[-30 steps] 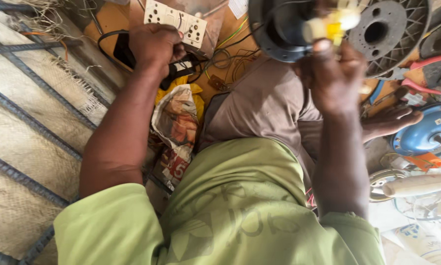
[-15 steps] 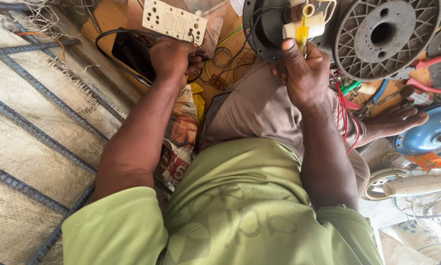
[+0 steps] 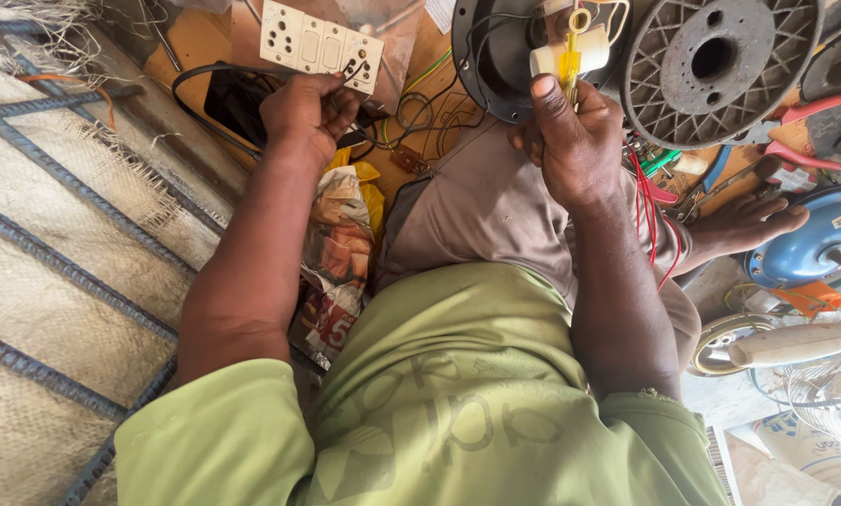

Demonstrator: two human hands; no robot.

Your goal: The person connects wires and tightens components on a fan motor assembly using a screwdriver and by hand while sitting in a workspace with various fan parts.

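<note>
cluttered workshop floor, woven mat (image 3: 55, 281) along its left edge. left hand (image 3: 306, 117) is clenched around black cable (image 3: 196, 75) just below a white socket board (image 3: 320, 45) at the top edge. right hand (image 3: 570, 141) pinches a yellow-handled tester (image 3: 570, 56) against a black fan motor housing (image 3: 495, 56) at the top centre, beside a grey spoked spool (image 3: 720, 66). blue motor cover (image 3: 814, 234) lies at the right edge.

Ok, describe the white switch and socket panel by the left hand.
The white plastic rectangular switch and socket panel lies face up and slightly tilted on the brown board. It shows rocker switches in a row and round pin holes at each end. A black cable runs toward its right end, where the left hand sits just below it.
</note>
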